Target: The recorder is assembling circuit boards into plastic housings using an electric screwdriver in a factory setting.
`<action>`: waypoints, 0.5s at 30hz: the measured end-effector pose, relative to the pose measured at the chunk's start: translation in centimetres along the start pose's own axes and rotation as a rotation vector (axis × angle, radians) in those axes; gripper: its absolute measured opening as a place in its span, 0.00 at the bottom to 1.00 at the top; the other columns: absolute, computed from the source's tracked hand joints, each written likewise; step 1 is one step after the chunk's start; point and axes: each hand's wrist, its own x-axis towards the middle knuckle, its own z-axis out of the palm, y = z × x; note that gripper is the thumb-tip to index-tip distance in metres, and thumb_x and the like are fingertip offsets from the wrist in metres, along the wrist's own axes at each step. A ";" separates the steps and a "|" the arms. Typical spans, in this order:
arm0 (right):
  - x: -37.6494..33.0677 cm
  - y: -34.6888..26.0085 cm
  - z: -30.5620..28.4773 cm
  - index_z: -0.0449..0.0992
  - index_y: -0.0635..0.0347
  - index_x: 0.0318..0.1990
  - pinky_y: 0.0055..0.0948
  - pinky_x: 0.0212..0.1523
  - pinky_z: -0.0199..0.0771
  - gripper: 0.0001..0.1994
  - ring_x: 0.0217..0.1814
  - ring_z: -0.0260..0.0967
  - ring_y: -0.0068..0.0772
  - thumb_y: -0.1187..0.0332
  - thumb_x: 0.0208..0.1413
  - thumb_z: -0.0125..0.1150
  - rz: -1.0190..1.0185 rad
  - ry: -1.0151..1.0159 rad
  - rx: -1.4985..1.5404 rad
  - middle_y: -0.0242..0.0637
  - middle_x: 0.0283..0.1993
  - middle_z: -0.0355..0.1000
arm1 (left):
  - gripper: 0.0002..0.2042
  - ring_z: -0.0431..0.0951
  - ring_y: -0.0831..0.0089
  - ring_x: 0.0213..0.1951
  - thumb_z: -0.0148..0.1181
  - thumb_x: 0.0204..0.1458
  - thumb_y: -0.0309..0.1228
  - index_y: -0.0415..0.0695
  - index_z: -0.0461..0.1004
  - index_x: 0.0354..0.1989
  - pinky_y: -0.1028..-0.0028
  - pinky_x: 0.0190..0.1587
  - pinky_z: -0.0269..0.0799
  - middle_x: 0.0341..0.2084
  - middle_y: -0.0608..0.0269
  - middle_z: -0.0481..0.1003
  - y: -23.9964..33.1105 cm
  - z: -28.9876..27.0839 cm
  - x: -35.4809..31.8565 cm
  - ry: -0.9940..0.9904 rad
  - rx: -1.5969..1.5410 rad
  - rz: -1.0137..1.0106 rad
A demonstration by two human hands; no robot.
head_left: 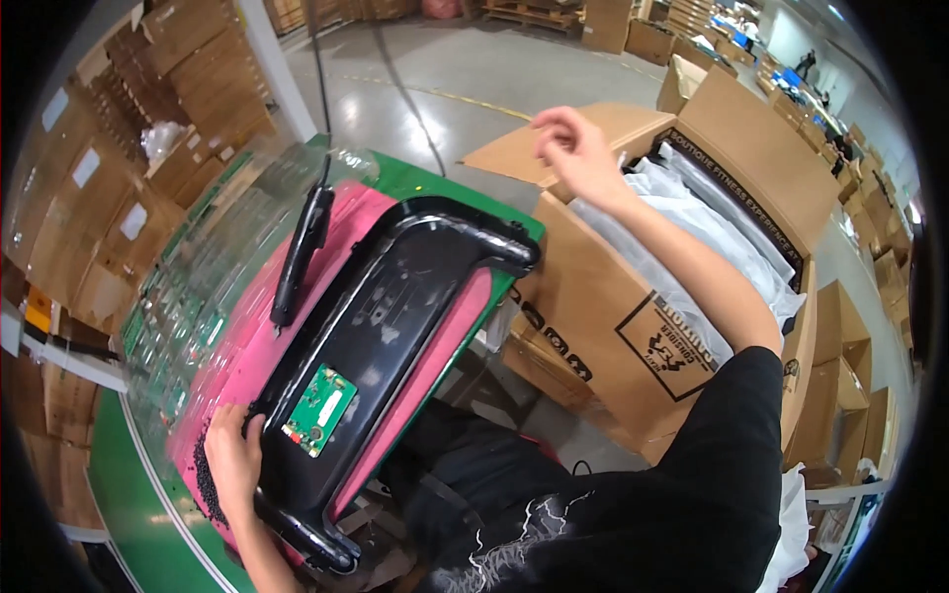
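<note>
A long black plastic housing (381, 316) with a raised rim lies slantwise on a pink mat (351, 222). Inside its lower part sits a green circuit board (321, 410). My left hand (234, 460) is closed at the housing's left rim, the thumb against the edge, beside a heap of small black screws (206, 484). Raised over the flap of a carton on the right, my right hand (581, 158) has loosely curled fingers with a gap to the thumb, and nothing shows in it. A black electric screwdriver (301, 252) on a cord stands left of the housing's upper part.
An open brown carton (613, 326) holding parts in white wrapping (682, 203) stands against the green table (420, 183) on the right. Clear plastic trays (213, 306) with green boards cover the table's left side. Stacked boxes (193, 79) rise beyond.
</note>
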 end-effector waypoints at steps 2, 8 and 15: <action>-0.9 5.5 -7.5 0.71 0.63 0.48 0.30 0.39 0.76 0.13 0.38 0.75 0.32 0.76 0.54 0.51 0.005 0.182 -0.510 0.40 0.35 0.76 | 0.07 0.72 0.44 0.35 0.61 0.48 0.23 0.34 0.72 0.34 0.56 0.37 0.67 0.29 0.47 0.71 0.4 0.1 0.4 -0.024 -0.045 0.066; -7.9 18.3 -27.8 0.69 0.48 0.60 0.47 0.56 0.70 0.22 0.57 0.71 0.50 0.69 0.55 0.50 0.514 0.317 -1.359 0.47 0.55 0.73 | 0.09 0.73 0.45 0.34 0.54 0.47 0.13 0.35 0.70 0.37 0.61 0.37 0.69 0.32 0.47 0.70 1.8 -3.4 -4.0 0.204 -0.104 0.090; -16.2 28.1 -39.0 0.72 0.70 0.55 0.47 0.62 0.62 0.44 0.64 0.64 0.55 0.31 0.51 0.52 0.817 0.185 -1.104 0.58 0.58 0.69 | 0.07 0.74 0.65 0.37 0.54 0.56 0.18 0.33 0.72 0.42 0.70 0.41 0.70 0.37 0.53 0.74 1.4 -7.5 -15.3 0.865 0.228 -0.392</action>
